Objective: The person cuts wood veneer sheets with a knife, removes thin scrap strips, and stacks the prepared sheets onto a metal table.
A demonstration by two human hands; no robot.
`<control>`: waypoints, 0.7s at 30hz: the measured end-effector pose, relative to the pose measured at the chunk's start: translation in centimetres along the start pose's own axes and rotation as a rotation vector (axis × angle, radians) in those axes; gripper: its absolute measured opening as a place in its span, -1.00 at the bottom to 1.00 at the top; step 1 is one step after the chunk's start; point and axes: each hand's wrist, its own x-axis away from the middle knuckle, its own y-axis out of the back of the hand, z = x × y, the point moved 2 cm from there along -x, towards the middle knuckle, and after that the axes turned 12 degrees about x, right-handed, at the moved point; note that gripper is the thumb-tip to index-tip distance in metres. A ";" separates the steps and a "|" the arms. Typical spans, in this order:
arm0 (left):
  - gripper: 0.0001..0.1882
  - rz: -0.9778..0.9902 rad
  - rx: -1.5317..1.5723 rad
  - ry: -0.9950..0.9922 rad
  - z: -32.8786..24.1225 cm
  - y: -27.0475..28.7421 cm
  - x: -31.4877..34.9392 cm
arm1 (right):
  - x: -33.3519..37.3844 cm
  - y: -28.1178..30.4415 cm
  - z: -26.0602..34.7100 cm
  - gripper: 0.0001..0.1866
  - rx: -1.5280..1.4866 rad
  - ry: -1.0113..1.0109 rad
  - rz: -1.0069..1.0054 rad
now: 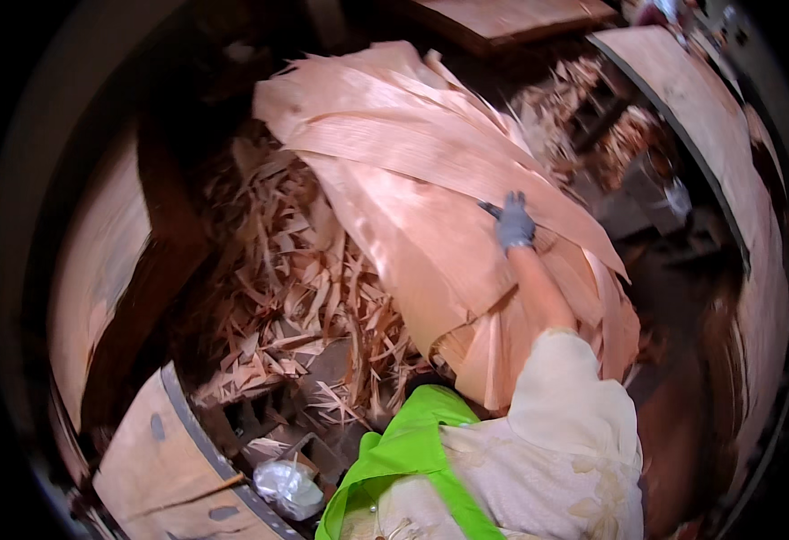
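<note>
A large heap of thin pinkish wood veneer sheets (394,171) lies across the middle, overlapping, with ragged far edges and a folded near end. My right hand (513,222), in a grey glove, rests palm down on the right part of the top sheets. Its fingers are spread, the thumb points left, and nothing shows in its grasp. The right forearm and its cream sleeve (574,387) reach over the near end of the heap. My left hand is not in view.
Torn veneer scraps (304,288) cover the ground left of the heap, with more scraps (633,135) at the far right. Stacks of wood sheets (98,279) stand on the left, and a long light panel (709,117) curves along the right. A clear plastic bag (288,488) lies near the front.
</note>
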 end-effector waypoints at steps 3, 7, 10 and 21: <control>-0.55 0.015 -0.024 -0.001 -1.9 -0.1 -1.6 | -1.4 2.2 -0.4 -0.30 -0.040 -0.040 0.145; -0.54 0.032 -0.022 0.000 -3.6 0.4 -4.5 | 0.4 4.7 -0.2 -0.30 -0.176 0.032 0.076; -0.54 0.049 -0.005 -0.018 -5.2 1.1 -7.1 | 5.8 6.7 -1.9 -0.33 -0.450 -0.031 -0.070; -0.52 0.490 0.113 -0.284 -12.5 -4.1 -17.8 | 19.5 5.8 -7.9 -0.49 -0.338 0.155 0.021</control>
